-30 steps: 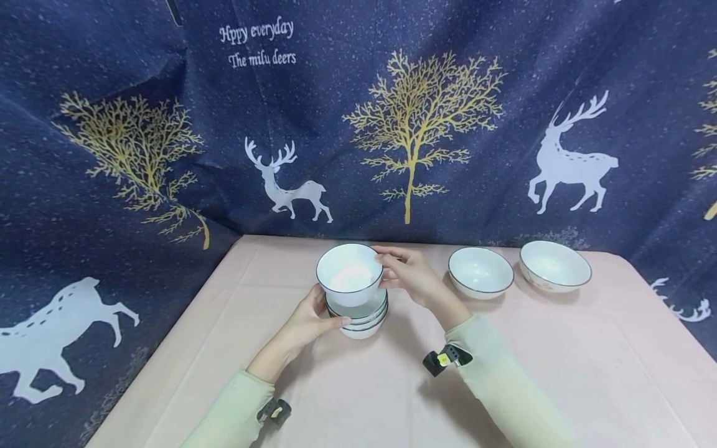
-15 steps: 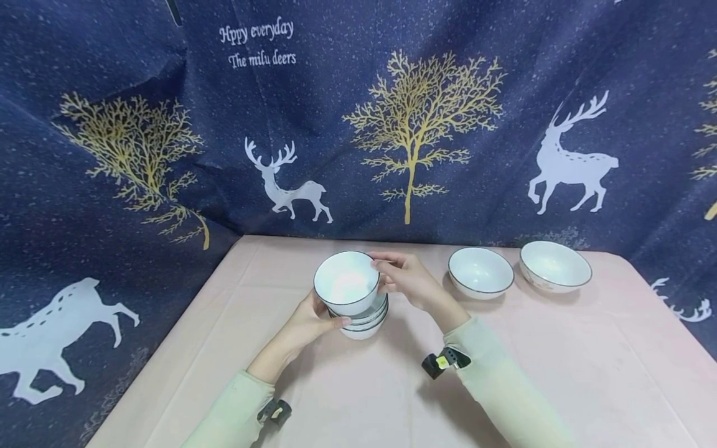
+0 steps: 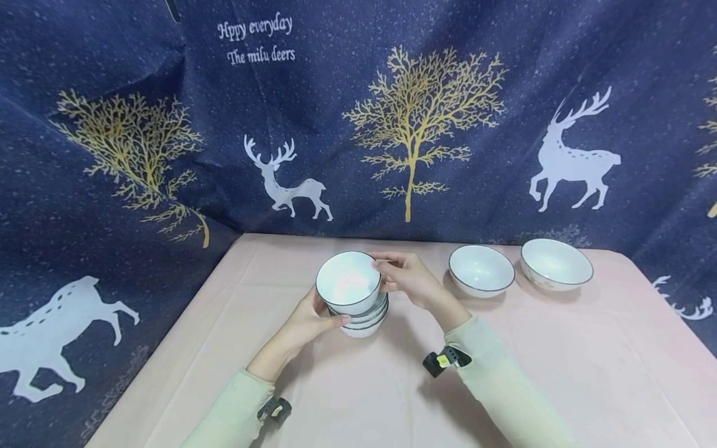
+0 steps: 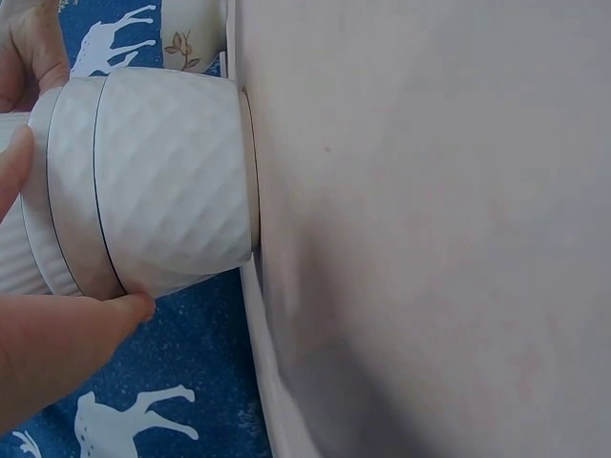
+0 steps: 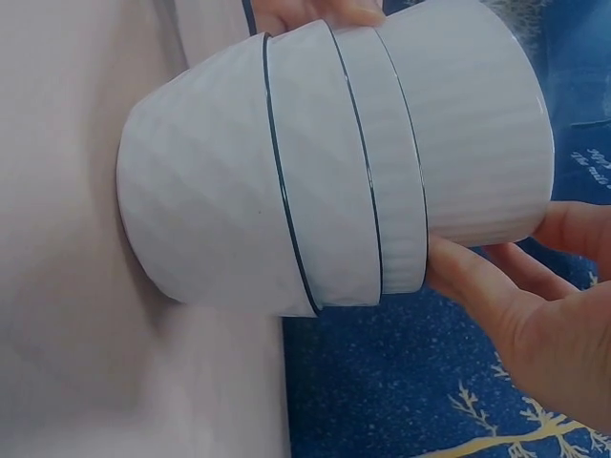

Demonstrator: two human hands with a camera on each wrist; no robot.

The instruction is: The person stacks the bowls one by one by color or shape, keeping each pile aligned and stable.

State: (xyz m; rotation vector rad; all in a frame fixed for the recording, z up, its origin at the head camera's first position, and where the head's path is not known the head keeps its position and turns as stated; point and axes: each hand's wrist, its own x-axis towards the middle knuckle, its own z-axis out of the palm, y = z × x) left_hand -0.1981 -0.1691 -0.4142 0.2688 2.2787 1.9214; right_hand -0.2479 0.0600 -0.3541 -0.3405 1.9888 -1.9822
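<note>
A stack of white bowls (image 3: 363, 331) with dark rims stands upright in the middle of the table. My left hand (image 3: 305, 320) grips its left side, the thumb lying across the front near the rims. Over the stack sits another white bowl (image 3: 347, 280), its base down in the opening and its rim well above the others. My right hand (image 3: 411, 280) pinches that upper bowl at the right rim. The right wrist view shows the upper bowl's ribbed wall (image 5: 477, 124) and fingertips close by the stack's top rim. Dimpled walls (image 4: 172, 181) mark the lower bowls in the left wrist view.
Two more bowls stand at the back right: a plain white bowl (image 3: 481, 272) and a slightly larger bowl (image 3: 556, 266) with a small print outside. Behind the pink-covered table (image 3: 358, 398) hangs a dark blue cloth (image 3: 358, 93) with deer and trees.
The upper bowl has come down and slightly toward me into the stack's opening, my right hand moving with it. It then shifts slightly right. My left hand stays on the stack.
</note>
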